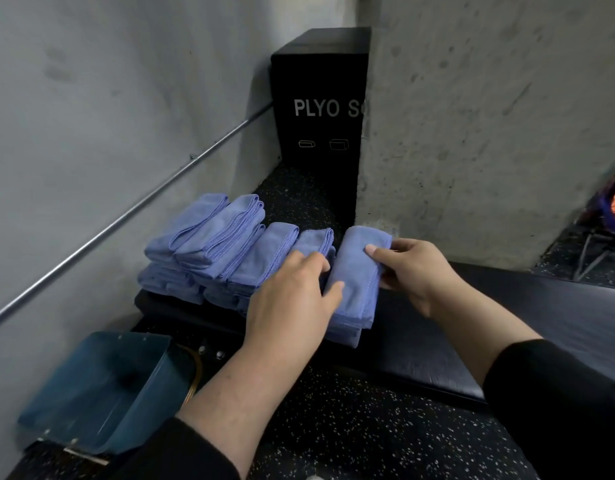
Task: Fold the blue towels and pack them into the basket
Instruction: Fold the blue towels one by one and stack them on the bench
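Several folded blue towels point(226, 244) lie in stacked rows on the left end of a black padded bench point(437, 348). At the right end of the row sits one more folded blue towel point(356, 275) on top of a small pile. My left hand point(292, 299) grips its left edge, thumb on top and fingers tucked between it and the neighbouring towel. My right hand point(413, 268) pinches its upper right edge, thumb on top. The blue basket point(102, 389) stands on the floor at the lower left, tilted, with nothing visible inside.
A black plyo box point(316, 109) stands in the corner behind the bench, between a grey wall with a metal rail point(126, 216) and a concrete pillar point(472, 133). The floor is black speckled rubber point(368, 438).
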Demonstrator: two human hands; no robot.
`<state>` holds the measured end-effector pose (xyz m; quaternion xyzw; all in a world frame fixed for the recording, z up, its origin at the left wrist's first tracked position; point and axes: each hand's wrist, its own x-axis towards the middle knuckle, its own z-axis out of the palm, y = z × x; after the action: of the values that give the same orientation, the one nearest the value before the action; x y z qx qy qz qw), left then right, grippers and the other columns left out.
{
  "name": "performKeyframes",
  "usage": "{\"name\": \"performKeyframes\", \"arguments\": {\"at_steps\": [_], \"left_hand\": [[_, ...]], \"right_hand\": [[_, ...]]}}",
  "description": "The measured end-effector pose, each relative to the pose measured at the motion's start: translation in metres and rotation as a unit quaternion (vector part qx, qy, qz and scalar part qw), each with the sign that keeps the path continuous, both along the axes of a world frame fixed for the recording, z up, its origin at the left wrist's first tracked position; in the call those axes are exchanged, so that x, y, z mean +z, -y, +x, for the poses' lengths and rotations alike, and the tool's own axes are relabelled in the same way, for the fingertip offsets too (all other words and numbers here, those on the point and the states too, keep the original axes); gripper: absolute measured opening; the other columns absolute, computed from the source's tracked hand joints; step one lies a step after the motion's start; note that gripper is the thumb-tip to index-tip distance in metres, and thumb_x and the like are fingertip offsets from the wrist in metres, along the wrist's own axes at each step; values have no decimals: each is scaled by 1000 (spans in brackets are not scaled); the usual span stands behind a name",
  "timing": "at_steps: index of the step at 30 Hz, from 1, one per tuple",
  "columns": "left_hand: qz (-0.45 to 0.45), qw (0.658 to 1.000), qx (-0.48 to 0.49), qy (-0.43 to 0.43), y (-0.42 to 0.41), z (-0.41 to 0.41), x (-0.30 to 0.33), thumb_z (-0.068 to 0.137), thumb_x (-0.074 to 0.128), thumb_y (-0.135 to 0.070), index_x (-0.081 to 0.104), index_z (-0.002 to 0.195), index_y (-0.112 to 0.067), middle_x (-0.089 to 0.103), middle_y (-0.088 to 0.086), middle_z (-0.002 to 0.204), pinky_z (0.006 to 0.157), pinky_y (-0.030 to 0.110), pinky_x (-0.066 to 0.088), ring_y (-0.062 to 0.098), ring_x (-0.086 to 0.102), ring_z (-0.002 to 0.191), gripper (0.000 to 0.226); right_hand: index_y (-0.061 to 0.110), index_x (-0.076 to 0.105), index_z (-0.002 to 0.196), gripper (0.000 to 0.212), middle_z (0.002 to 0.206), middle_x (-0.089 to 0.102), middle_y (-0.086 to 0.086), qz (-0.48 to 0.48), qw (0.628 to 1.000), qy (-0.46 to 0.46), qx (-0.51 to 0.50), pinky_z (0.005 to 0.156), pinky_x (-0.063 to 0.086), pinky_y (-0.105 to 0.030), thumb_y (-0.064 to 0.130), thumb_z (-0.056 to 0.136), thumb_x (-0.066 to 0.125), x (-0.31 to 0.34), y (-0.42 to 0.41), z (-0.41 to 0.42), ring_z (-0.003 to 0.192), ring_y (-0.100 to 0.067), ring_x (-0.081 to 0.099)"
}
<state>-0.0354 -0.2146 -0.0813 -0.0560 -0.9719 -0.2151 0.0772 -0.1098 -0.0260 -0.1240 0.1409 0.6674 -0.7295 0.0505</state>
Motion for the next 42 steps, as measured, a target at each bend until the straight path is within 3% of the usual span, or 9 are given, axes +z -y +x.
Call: {"name": "performKeyframes", "arguments": {"at_steps": [3,7,11,15,20,22,30,37,42], "left_hand": [[-38,998,-59,-5,0,0,-4,100,50,-42,61,119,-29,53,-13,129,77,37,50,19,62,102,26],[-95,986,-99,95,-4,-3,-16,102,42,-33,58,129,-28,39,-16,152,90,39,52,20,60,119,32],[-138,976,-109,127,-8,-4,-21,102,41,-28,54,134,-25,31,-12,160,94,42,51,26,58,124,34],[-156,973,-111,130,-10,-2,-18,102,40,-28,49,138,-28,32,-8,159,95,44,50,29,58,125,37],[-150,980,-89,97,-13,0,-13,102,39,-26,52,131,-26,44,-7,146,85,43,50,29,63,113,32],[-115,987,-87,64,-16,1,-10,102,39,-26,53,128,-27,50,-8,140,81,43,51,30,64,108,30],[33,994,-94,-48,-53,6,-2,103,45,-35,62,129,-30,62,-10,129,85,39,51,21,64,105,31],[68,986,-140,-52,-118,15,-1,102,47,-36,63,124,-32,63,-13,119,81,38,52,16,62,99,28],[49,981,-186,-18,-173,22,-7,102,46,-36,63,125,-30,62,-11,122,87,40,51,19,60,109,29]], "right_hand": [[7,75,97,21,96,76,-18,94,996,-4,3,69,62,-38,24,86,79,-13,8,-11,74,-21,68],[12,76,92,27,82,76,-8,264,964,-40,-5,74,61,-46,38,83,78,-24,14,-16,72,-17,70],[21,60,127,50,120,62,-2,449,886,-116,-19,89,51,-38,43,85,75,-24,16,-10,108,-23,61],[27,69,111,21,128,53,5,519,819,-239,45,96,40,-44,38,93,66,-24,14,-7,116,-22,48],[30,71,115,23,146,49,4,478,846,-223,82,111,32,-52,40,97,60,-30,9,1,138,-19,39],[26,70,118,27,147,48,3,452,854,-249,68,115,32,-47,39,98,57,-21,4,4,140,-16,38],[22,66,125,28,137,54,12,425,863,-271,31,106,35,-18,33,100,57,5,-42,37,127,-2,48],[25,66,122,28,132,57,13,445,867,-222,30,102,44,-25,39,100,54,15,-113,78,122,-3,53],[22,67,122,29,125,61,10,495,858,-133,43,100,43,-24,38,99,58,19,-175,124,114,-8,58]]}}
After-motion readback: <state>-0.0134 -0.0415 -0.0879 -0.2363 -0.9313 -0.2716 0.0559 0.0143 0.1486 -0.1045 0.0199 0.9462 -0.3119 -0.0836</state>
